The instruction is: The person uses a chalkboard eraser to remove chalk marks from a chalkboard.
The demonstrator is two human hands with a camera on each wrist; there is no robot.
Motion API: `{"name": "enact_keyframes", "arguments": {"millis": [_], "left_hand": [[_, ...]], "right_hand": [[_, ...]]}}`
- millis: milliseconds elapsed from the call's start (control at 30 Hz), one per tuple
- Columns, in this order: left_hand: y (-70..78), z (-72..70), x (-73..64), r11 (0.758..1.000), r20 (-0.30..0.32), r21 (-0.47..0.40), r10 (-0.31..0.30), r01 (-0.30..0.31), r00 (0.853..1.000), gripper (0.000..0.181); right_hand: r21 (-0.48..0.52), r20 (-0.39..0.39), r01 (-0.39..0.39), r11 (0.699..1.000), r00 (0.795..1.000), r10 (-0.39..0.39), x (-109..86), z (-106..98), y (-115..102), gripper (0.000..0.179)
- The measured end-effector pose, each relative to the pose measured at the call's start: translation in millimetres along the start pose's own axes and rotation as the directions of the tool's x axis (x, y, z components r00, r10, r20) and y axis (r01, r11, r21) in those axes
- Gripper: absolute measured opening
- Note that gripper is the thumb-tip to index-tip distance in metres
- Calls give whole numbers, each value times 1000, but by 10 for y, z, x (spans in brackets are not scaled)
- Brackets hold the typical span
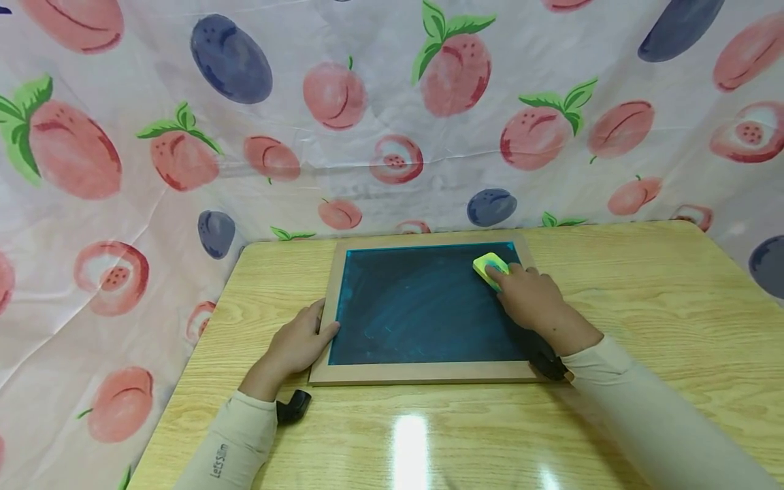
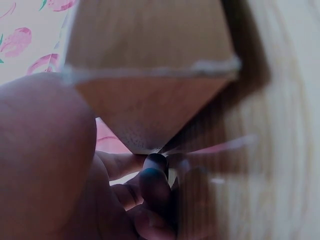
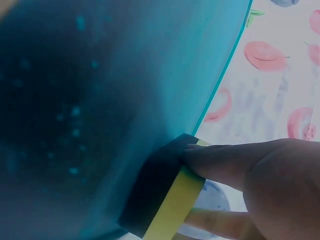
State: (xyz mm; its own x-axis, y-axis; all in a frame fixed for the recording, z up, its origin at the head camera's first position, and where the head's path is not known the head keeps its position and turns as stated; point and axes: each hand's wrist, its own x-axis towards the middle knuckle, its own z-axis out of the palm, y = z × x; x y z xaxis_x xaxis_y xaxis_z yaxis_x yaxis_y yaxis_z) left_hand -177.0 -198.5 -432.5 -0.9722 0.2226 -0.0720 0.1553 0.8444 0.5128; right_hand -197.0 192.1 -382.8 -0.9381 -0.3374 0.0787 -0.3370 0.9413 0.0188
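A chalkboard with a pale wooden frame lies on the table, its dark surface marked by faint bluish smears. My left hand holds the frame's left side, thumb over the top and fingers along the outer edge. Seen from the left wrist, those fingers reach beside the wooden frame. Near the board's upper right corner, my right hand grips a yellow board eraser. The right wrist view shows the eraser's dark layer facing the board, with thumb and fingers on opposite sides.
The light wood table extends to both sides and in front of the board. Behind it hangs a white cloth printed with fruit. Black wrist mounts stick out near both sleeves.
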Motion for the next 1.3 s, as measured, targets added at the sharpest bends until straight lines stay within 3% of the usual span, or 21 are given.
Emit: {"name": "enact_keyframes", "arguments": {"millis": [267, 500, 600, 767, 933, 1000, 1100, 1300], "left_hand": [[-3, 12, 22, 999, 1, 26, -26, 26, 1000, 63], [1, 15, 32, 995, 15, 71, -76, 75, 997, 66], [0, 15, 36, 994, 14, 77, -73, 72, 997, 66], [4, 11, 27, 999, 7, 31, -35, 35, 999, 63], [8, 1, 17, 1000, 6, 7, -20, 20, 1000, 62], [15, 0, 22, 999, 5, 32, -35, 35, 999, 63], [29, -1, 32, 996, 14, 67, -66, 65, 998, 65], [38, 2, 37, 993, 30, 72, -98, 95, 995, 66]], "right_hand": [[21, -19, 23, 1000, 1000, -23, -11, 62, -175, 46], [23, -28, 168, 986, 986, -167, -105, 49, -654, 50], [34, -1, 254, 967, 967, -254, -166, 24, -847, 50], [28, -17, 401, 915, 916, -401, -232, -4, -1052, 48], [17, -68, 444, 896, 894, -442, -237, -6, -1082, 47], [20, -64, 438, 899, 898, -436, -229, -7, -1064, 48], [33, -27, 390, 920, 921, -389, -217, -4, -1010, 49], [17, -18, 213, 977, 977, -213, -200, 34, -740, 51]]}}
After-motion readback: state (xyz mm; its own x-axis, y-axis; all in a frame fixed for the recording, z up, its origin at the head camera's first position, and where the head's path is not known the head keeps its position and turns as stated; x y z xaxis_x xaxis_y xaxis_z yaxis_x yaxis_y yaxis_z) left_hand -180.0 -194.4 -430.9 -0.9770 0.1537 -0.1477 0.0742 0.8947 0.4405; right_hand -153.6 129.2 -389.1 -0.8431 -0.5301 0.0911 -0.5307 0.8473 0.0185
